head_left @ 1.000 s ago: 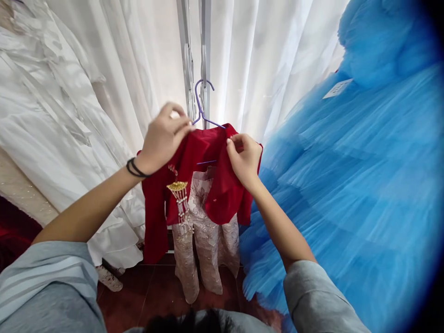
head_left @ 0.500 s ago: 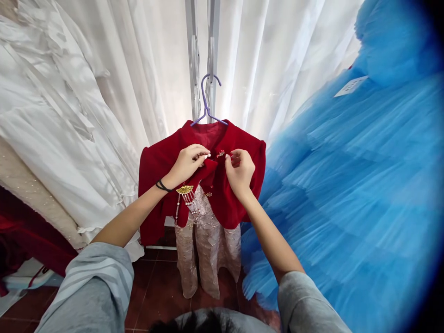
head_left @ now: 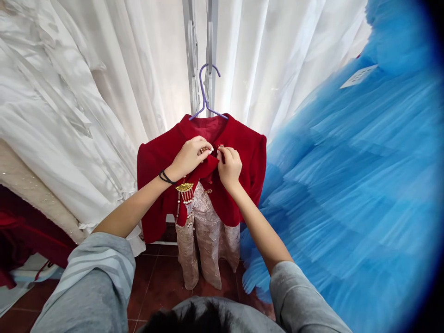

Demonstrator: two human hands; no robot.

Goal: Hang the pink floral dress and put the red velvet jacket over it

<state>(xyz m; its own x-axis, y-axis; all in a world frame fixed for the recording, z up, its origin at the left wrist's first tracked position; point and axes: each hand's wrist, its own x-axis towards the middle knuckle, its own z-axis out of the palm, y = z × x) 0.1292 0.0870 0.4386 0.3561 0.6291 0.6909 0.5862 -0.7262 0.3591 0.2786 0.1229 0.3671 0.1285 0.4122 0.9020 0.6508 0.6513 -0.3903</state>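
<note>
A red jacket [head_left: 159, 155] hangs from a purple hanger [head_left: 204, 92] over a shiny pinkish garment [head_left: 208, 217]. With fingers closed, my left hand [head_left: 187, 159] pinches one front edge of the jacket near the collar; a beaded ornament shows at its fingertips. Opposite it, my right hand [head_left: 229, 166] has its thumb and fingers closed on the other front edge, just below a small beaded ornament [head_left: 221, 146]. Its fingertips are partly hidden. Under my left wrist dangles a gold fan-shaped pendant [head_left: 185, 187] with beaded tassels. Another small fastener [head_left: 208, 191] sits lower on the front.
A large blue tulle dress [head_left: 340, 185] with a white tag [head_left: 359, 76] fills the right side. White gowns [head_left: 62, 138] hang at left. Behind the jacket are a pale metal rack [head_left: 215, 27] and white curtains [head_left: 156, 46]. Dark red tiles [head_left: 156, 277] cover the floor.
My right hand has moved left onto the jacket's front edge, and its fingers have closed. My left hand keeps its pinch and has shifted slightly up. The jacket and hanger appear a little higher.
</note>
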